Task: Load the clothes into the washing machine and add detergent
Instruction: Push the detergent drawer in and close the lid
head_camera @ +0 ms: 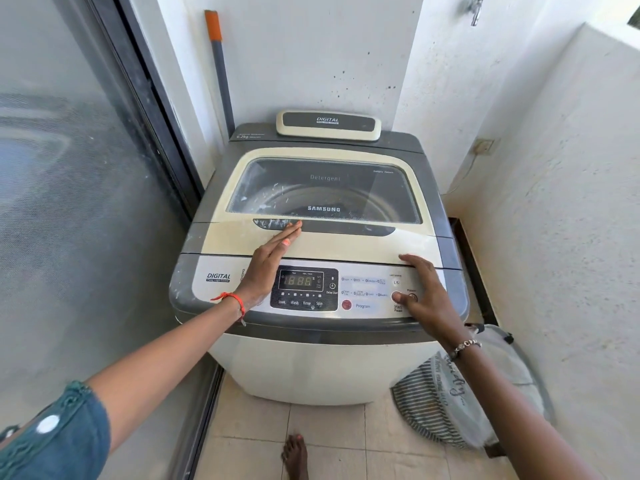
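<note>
A cream and grey top-loading washing machine (322, 362) stands in front of me with its glass lid (325, 192) closed. My left hand (270, 261) lies flat on the lid, straight fingers reaching the dark handle recess (346, 228). My right hand (420, 292) rests spread on the control panel (304, 289), its thumb on the start button at the right. The display shows lit digits. A striped laundry bag (436, 403) leans against the machine's lower right side. No detergent container is in view.
A glass sliding door (69, 202) runs along the left. White walls close in behind and on the right. A grey pole with an orange tip (220, 71) leans in the back corner. A cream panel piece (329, 124) lies on the machine's rear. My bare foot (296, 459) is on the tiled floor.
</note>
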`<state>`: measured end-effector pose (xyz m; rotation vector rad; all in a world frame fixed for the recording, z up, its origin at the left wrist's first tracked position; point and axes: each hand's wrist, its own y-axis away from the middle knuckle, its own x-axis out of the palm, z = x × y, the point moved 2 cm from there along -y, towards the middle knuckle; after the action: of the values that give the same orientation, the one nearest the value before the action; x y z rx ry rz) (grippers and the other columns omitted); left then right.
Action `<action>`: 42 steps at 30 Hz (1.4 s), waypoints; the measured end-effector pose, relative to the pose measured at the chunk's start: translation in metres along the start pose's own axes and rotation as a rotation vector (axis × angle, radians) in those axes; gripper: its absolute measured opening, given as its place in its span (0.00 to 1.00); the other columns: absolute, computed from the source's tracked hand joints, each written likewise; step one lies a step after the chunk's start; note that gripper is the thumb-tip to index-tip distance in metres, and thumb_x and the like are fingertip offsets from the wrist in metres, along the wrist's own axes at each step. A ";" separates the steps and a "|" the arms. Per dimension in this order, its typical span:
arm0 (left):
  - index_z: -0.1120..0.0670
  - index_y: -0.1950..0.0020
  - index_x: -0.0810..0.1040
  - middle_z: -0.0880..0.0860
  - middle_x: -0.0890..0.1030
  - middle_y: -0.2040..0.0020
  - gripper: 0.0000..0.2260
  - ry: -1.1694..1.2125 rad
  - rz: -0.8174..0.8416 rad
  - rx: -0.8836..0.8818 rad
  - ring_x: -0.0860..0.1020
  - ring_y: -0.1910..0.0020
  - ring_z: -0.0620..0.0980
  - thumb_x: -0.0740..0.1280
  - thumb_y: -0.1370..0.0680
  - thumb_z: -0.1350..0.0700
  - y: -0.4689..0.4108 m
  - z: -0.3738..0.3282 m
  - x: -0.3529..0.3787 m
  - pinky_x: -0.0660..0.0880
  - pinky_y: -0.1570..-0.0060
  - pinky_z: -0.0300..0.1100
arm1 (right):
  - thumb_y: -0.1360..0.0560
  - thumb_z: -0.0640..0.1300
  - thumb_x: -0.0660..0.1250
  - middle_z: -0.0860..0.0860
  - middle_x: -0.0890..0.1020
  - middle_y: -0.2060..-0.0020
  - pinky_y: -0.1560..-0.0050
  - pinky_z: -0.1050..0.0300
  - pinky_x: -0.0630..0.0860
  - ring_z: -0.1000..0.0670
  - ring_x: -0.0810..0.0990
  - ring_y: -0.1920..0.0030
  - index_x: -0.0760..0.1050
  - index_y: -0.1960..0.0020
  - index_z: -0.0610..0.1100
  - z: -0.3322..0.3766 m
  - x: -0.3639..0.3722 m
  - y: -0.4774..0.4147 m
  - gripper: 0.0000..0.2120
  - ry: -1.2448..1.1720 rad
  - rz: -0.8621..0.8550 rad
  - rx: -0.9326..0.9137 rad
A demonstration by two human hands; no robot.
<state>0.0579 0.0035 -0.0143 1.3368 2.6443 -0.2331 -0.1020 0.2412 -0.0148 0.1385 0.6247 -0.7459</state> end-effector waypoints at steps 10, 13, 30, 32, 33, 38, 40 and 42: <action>0.56 0.31 0.70 0.47 0.70 0.30 0.16 -0.024 -0.002 -0.002 0.63 0.30 0.37 0.53 0.18 0.60 0.002 -0.005 0.002 0.56 0.35 0.23 | 0.32 0.43 0.69 0.54 0.66 0.34 0.34 0.55 0.65 0.56 0.65 0.35 0.63 0.31 0.46 -0.003 0.000 0.001 0.31 0.023 0.015 -0.015; 0.57 0.31 0.70 0.46 0.69 0.30 0.16 -0.003 0.000 -0.001 0.62 0.29 0.37 0.54 0.18 0.61 0.003 -0.007 0.002 0.56 0.34 0.23 | 0.33 0.53 0.65 0.56 0.63 0.33 0.36 0.57 0.64 0.57 0.63 0.34 0.62 0.30 0.47 -0.003 0.006 0.001 0.33 0.051 -0.013 -0.020; 0.48 0.24 0.48 0.37 0.43 0.28 0.24 -0.554 0.234 -0.014 0.38 0.30 0.36 0.55 0.18 0.51 -0.012 -0.022 -0.027 0.33 0.29 0.43 | 0.35 0.76 0.33 0.57 0.39 0.26 0.31 0.63 0.29 0.60 0.32 0.28 0.40 0.26 0.55 0.018 0.036 -0.052 0.43 0.405 0.077 -0.080; 0.47 0.24 0.47 0.39 0.42 0.27 0.25 -0.630 0.215 -0.031 0.37 0.29 0.36 0.54 0.18 0.47 -0.023 -0.017 -0.041 0.31 0.29 0.48 | 0.36 0.77 0.31 0.57 0.40 0.27 0.30 0.61 0.29 0.59 0.32 0.28 0.39 0.27 0.55 0.021 0.036 -0.065 0.43 0.419 0.101 -0.091; 0.46 0.25 0.45 0.39 0.41 0.26 0.27 -0.660 0.218 -0.041 0.36 0.28 0.36 0.53 0.20 0.42 -0.028 -0.012 -0.049 0.30 0.29 0.50 | 0.37 0.77 0.30 0.58 0.40 0.27 0.30 0.60 0.29 0.59 0.32 0.28 0.39 0.27 0.55 0.021 0.036 -0.071 0.44 0.438 0.108 -0.096; 0.37 0.27 0.41 0.35 0.38 0.26 0.40 -0.746 0.254 -0.018 0.29 0.31 0.33 0.42 0.35 0.22 -0.039 0.010 -0.077 0.27 0.32 0.47 | 0.36 0.76 0.29 0.61 0.46 0.27 0.29 0.61 0.31 0.60 0.37 0.27 0.47 0.25 0.54 0.018 0.031 -0.091 0.46 0.478 0.088 -0.106; 0.36 0.28 0.39 0.35 0.36 0.26 0.38 -0.796 0.263 -0.006 0.28 0.31 0.33 0.41 0.34 0.22 -0.040 0.014 -0.078 0.28 0.31 0.45 | 0.34 0.75 0.32 0.60 0.52 0.27 0.28 0.63 0.33 0.61 0.43 0.26 0.54 0.26 0.52 0.015 0.028 -0.097 0.45 0.457 0.044 -0.114; 0.36 0.28 0.36 0.36 0.34 0.27 0.37 -0.852 0.262 0.002 0.28 0.31 0.33 0.39 0.34 0.23 -0.040 0.015 -0.076 0.28 0.31 0.46 | 0.31 0.74 0.35 0.58 0.58 0.27 0.28 0.66 0.36 0.61 0.48 0.26 0.61 0.28 0.50 0.012 0.024 -0.101 0.43 0.446 -0.021 -0.114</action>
<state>0.0712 -0.0823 -0.0099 1.1978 1.7502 -0.6063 -0.1507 0.1491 -0.0093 0.1957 1.0928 -0.7019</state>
